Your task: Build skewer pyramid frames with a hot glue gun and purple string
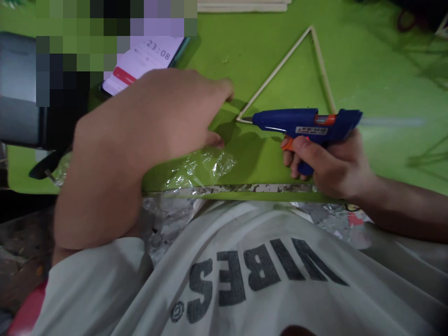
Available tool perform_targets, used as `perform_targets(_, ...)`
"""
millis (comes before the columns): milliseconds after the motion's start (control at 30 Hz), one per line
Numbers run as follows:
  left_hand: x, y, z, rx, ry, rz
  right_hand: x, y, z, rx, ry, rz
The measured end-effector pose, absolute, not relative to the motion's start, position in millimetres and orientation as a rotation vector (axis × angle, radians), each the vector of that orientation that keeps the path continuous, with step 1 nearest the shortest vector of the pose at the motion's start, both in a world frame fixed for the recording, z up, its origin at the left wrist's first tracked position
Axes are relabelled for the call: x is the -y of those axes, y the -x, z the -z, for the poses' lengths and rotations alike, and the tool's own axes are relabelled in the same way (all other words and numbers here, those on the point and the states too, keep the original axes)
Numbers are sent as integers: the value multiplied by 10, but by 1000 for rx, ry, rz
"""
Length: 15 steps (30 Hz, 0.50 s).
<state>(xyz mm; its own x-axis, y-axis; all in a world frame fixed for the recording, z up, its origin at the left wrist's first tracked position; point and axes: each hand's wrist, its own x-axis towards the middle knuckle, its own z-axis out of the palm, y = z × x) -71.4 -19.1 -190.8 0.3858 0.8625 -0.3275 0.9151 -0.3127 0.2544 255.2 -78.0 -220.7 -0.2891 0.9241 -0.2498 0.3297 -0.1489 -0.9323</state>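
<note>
My right hand (336, 163) grips a blue hot glue gun (287, 120), with fingers at its orange trigger. A clear glue stick (392, 122) juts from the gun's back end. The gun's nozzle points left, at the near left corner of a thin wooden stick triangle (280, 69) lying on the table. The gun covers most of the triangle's near side. Just left of that corner, my left hand (182, 112) hovers with thumb and forefinger apart and nothing visible between them. Its other fingers are hidden from view.
A phone (157, 56) with a running timer display lies beyond my left hand. Crinkled clear plastic (203, 170) sits by the front edge of the green table (385, 60). A black object (21, 88) stands at the left, and pale wooden strips (245, 6) lie at the back.
</note>
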Motion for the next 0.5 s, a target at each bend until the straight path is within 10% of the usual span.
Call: perform_targets(500, 205, 612, 1782, -1554, -2296, 372, 747, -2466, 2056, 1306, 1206, -1245)
